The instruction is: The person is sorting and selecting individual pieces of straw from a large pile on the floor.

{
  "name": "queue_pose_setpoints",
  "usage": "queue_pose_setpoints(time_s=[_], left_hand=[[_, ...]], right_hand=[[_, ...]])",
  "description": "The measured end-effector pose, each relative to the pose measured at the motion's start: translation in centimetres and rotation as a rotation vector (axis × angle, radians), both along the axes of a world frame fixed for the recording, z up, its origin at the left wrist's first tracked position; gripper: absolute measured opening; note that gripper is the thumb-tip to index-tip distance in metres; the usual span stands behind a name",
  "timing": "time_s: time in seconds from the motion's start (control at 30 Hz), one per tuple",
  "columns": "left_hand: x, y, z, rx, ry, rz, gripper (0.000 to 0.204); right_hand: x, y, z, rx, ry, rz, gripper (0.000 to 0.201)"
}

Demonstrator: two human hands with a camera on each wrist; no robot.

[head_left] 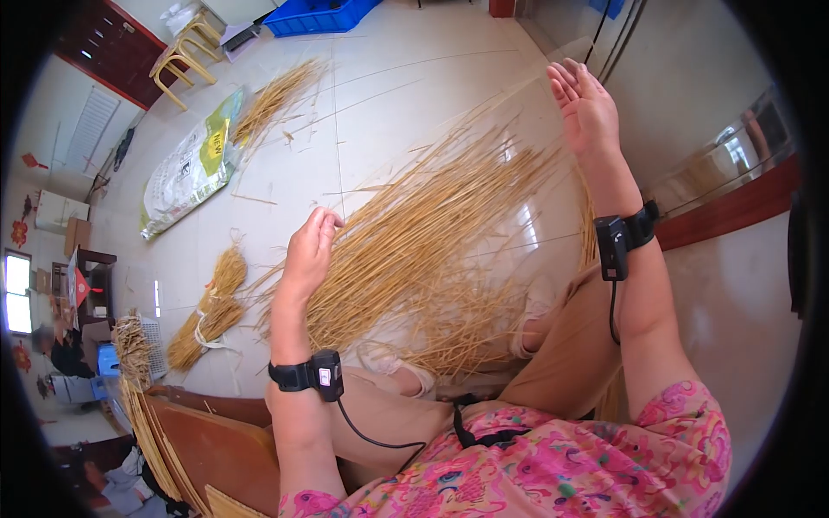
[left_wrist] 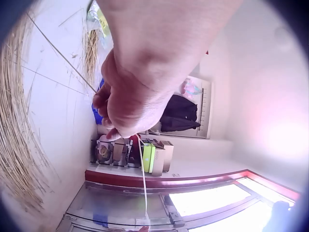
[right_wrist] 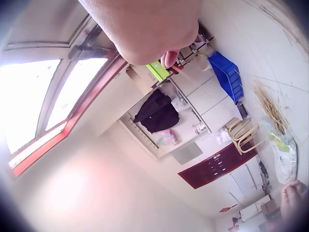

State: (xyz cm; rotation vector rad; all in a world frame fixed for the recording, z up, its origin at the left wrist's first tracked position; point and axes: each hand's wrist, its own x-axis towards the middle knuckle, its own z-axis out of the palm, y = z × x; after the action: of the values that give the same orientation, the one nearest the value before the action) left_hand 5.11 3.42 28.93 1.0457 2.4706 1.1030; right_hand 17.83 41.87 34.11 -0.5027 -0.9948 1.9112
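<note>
The left hand (head_left: 313, 250) is raised over the left edge of a loose spread of straw (head_left: 414, 233), its fingers curled. In the left wrist view those fingers pinch a thin straw stalk (left_wrist: 63, 54), which slants away to the upper left. A pale strand (left_wrist: 144, 179) runs from below this hand toward the right hand. The right hand (head_left: 589, 116) is lifted at the far right, palm partly toward the head camera. In the right wrist view the pale strand (right_wrist: 186, 76) leaves its fingertips (right_wrist: 169, 58); the grip itself is mostly hidden.
A tied straw bundle (head_left: 209, 306) lies on the floor at left. Behind it is a printed sack (head_left: 192, 173) with more straw (head_left: 281, 97). A blue crate (head_left: 315, 17) and a stool (head_left: 186, 53) stand at the back. Wooden boards (head_left: 216, 440) stand beside the left arm.
</note>
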Motion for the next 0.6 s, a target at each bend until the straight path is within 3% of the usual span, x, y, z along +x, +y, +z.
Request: queue_pose_setpoints(time_s=[0.1,0.23,0.37,0.47,0.5,0.6], left_hand=[[-0.3,0.8,0.7,0.196,-0.085,0.059,0.025],[-0.4,1.7,2.9,0.689,-0.376,0.176,0.025],[-1.8,1.4,2.8,1.148,-0.684,0.149,0.023],[-2.5,1.8,1.4,1.306,-0.882,0.257,0.021],[-2.5,1.7,0.9,1.321,-0.906,0.134,0.021],[-1.9,2.9,-0.5,1.228,-0.874,0.347,0.023]], right_hand=[[-0.4,-2.0,-0.2,0.01,-0.075,0.096,0.031],[-0.4,-7.6,-2.1,0.278,-0.374,0.497,0.034],[0.0,-13.7,-4.1,0.682,-0.606,0.92,0.034],[0.5,-17.1,-8.0,0.967,-0.54,0.994,0.039],[0.9,-17.9,-8.1,0.967,-0.57,1.047,0.038],[1.4,-18.7,-7.9,0.888,-0.655,1.224,0.037]])
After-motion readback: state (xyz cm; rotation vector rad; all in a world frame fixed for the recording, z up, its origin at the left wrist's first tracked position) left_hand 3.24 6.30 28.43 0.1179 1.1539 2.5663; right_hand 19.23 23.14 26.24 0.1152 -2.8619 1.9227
